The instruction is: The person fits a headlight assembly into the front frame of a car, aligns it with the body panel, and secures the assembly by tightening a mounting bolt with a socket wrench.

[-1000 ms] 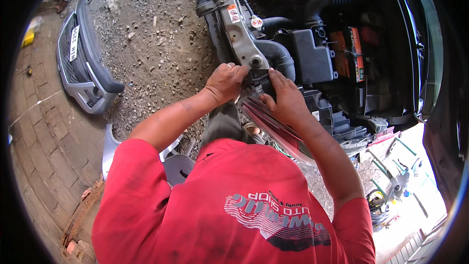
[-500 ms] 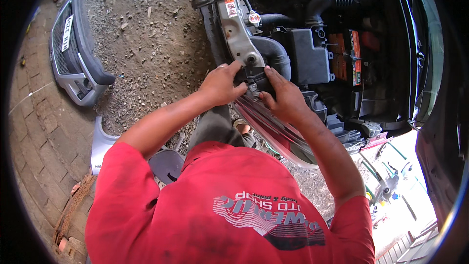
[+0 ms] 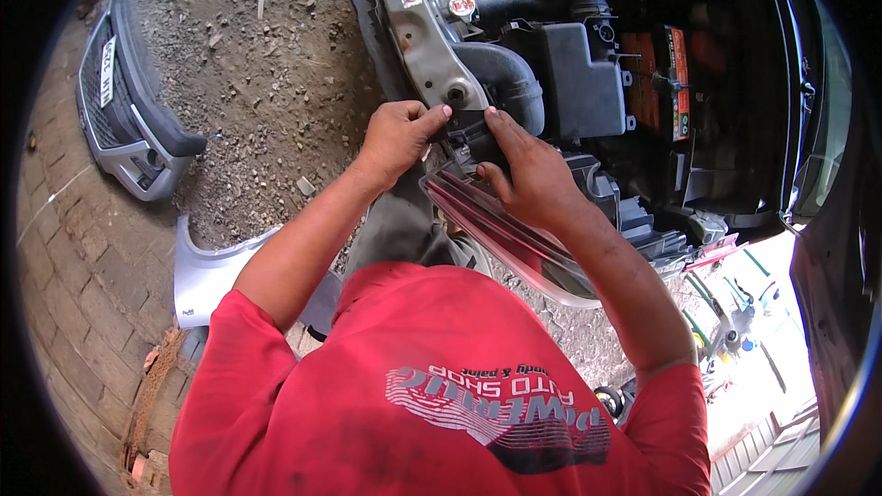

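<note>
At the end of the car's silver front crossmember (image 3: 423, 55), my left hand (image 3: 400, 140) has curled fingers pressed at the left edge of a black plastic piece (image 3: 469, 133). My right hand (image 3: 528, 174) grips that piece's right side, index finger along it and thumb lower. A headlight unit (image 3: 501, 234) with a long clear, reddish-looking lens lies just below both hands. Beside them are a dark intake duct (image 3: 510, 83) and a black bolt or mount (image 3: 456, 95) on the silver metal. What my fingertips press underneath is partly hidden.
The open engine bay holds a black box (image 3: 579, 83) and a battery (image 3: 657, 87). On the ground to the left lie a detached bumper (image 3: 129, 110) and a silver fender (image 3: 197, 280). Paving (image 3: 73, 276) borders gravel. Green-legged equipment (image 3: 735, 312) stands at lower right.
My left hand's fingers have shifted and curled in since half a second ago, when its thumb was spread lower. My right hand stays on the black piece. The whole view has shifted slightly.
</note>
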The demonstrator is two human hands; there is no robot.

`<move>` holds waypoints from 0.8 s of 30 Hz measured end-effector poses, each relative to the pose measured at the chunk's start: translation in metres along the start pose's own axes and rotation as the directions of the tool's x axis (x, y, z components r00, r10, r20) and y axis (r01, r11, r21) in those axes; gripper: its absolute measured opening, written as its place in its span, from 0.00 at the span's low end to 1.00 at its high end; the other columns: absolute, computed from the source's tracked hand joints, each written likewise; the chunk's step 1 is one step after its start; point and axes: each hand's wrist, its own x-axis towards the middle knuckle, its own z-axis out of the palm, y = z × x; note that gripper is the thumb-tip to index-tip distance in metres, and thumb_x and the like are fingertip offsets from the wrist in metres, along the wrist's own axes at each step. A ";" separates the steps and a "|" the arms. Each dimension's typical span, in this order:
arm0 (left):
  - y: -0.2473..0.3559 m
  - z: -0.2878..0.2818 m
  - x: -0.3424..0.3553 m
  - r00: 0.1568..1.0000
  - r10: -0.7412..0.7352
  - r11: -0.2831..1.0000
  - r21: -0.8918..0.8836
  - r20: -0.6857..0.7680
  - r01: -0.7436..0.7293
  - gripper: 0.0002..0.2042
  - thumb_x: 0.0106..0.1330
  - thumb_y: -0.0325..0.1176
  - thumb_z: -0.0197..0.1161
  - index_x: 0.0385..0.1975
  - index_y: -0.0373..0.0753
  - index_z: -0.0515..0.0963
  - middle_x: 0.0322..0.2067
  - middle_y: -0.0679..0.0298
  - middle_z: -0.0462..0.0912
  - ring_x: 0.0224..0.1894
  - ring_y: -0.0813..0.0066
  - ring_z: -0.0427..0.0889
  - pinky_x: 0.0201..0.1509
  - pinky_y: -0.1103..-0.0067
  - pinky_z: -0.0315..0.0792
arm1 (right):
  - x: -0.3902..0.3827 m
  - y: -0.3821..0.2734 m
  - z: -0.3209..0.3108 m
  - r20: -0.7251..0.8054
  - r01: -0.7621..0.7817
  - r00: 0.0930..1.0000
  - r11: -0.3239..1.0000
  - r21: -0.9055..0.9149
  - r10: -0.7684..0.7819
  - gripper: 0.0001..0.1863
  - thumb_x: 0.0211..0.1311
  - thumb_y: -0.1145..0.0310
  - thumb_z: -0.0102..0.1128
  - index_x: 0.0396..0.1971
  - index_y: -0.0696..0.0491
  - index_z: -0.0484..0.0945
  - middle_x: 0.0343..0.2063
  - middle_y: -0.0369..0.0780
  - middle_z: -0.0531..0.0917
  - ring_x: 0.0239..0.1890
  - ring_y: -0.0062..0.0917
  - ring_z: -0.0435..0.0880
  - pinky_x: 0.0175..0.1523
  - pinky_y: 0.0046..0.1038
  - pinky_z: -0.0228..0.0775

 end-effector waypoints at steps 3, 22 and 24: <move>0.004 0.004 0.001 0.997 0.033 0.999 0.039 -0.074 -0.030 0.17 0.66 0.41 0.76 0.29 0.32 0.80 0.21 0.66 0.80 0.23 0.79 0.77 0.28 0.76 0.71 | 0.000 0.001 0.003 0.004 -0.016 1.000 1.000 -0.001 0.016 0.39 0.69 0.63 0.66 0.75 0.63 0.63 0.72 0.59 0.71 0.65 0.54 0.79 0.71 0.45 0.72; 0.040 0.006 -0.005 0.996 -0.079 0.992 0.096 -0.045 0.083 0.18 0.73 0.40 0.69 0.49 0.30 0.76 0.29 0.59 0.87 0.29 0.75 0.86 0.31 0.77 0.78 | 0.001 -0.009 0.011 -0.144 -0.034 0.989 0.999 -0.014 0.032 0.28 0.68 0.69 0.63 0.66 0.64 0.72 0.62 0.57 0.79 0.56 0.54 0.83 0.64 0.48 0.74; 0.052 0.006 -0.014 0.984 -0.174 0.970 0.179 0.036 0.165 0.15 0.76 0.43 0.65 0.44 0.34 0.80 0.29 0.61 0.87 0.30 0.76 0.86 0.30 0.78 0.76 | 0.006 -0.014 0.001 -0.011 -0.109 0.994 0.990 0.087 0.110 0.30 0.69 0.68 0.63 0.68 0.62 0.70 0.62 0.57 0.80 0.58 0.55 0.83 0.64 0.49 0.74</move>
